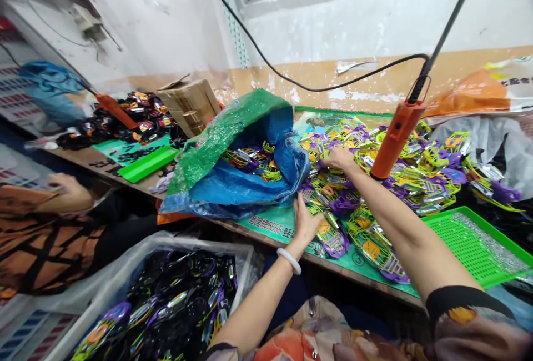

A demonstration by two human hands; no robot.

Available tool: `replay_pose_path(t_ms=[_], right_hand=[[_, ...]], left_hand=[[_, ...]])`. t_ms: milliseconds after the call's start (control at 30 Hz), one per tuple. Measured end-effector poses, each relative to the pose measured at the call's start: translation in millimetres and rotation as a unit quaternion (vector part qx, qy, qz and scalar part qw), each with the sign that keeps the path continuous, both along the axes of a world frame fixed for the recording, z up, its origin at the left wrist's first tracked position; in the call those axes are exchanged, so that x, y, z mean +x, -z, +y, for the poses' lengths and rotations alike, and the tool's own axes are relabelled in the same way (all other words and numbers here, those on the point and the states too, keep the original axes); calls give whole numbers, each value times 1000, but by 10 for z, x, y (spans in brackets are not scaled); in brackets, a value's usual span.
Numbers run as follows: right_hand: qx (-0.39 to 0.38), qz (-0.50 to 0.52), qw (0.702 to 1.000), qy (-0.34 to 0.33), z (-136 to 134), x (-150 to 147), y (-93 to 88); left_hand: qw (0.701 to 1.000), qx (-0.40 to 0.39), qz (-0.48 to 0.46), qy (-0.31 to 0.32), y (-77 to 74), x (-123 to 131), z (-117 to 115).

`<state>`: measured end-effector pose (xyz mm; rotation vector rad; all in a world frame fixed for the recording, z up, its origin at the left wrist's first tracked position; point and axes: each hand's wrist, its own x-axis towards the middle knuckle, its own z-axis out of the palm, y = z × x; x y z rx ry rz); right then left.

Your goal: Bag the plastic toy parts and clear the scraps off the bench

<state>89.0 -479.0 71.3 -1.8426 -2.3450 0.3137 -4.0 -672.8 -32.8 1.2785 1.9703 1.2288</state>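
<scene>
In the head view, one heap of purple-and-yellow plastic pieces [416, 183], too many to count, lies on the table [266, 227]; the right hand [339, 156] reaches among them, though I cannot tell whether it grips any, and the left hand [307, 221] is spread loosely beside one green-and-blue sack [229, 128]. Around them are two orange tools [395, 139], two green trays [443, 233] and one cardboard box [187, 108]. A printed green sheet covers the tabletop before a peeling white-and-tan wall [333, 33].
</scene>
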Motion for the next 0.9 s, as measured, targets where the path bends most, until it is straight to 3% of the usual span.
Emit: replay_pose_path(t_ms=[167,233,367,467,600,700,800,900], right_hand=[[103,-36,994,7,-70,-90,-75],[70,-46,996,20,-23,-127,-115],[-73,-26,997,10,92,-67,-151],[-62,-23,998,-3,139,0,-85],[-32,-34,999,28,238,20,38],[-14,-64,998,6,322,27,67],[-3,-69,998,-7,389,82,42],[-5,-34,999,19,420,193,-14]], left_hand=[[992,45,-113,-20,121,36,285],[988,30,-151,-19,87,85,437],[983,-28,-174,-59,-44,213,704],[971,-45,-222,-71,-117,263,836],[930,-40,-365,0,-159,209,959],[889,-35,-451,69,-180,141,989],[867,-27,-481,125,-212,117,995],[866,-2,-484,129,-267,162,1015]])
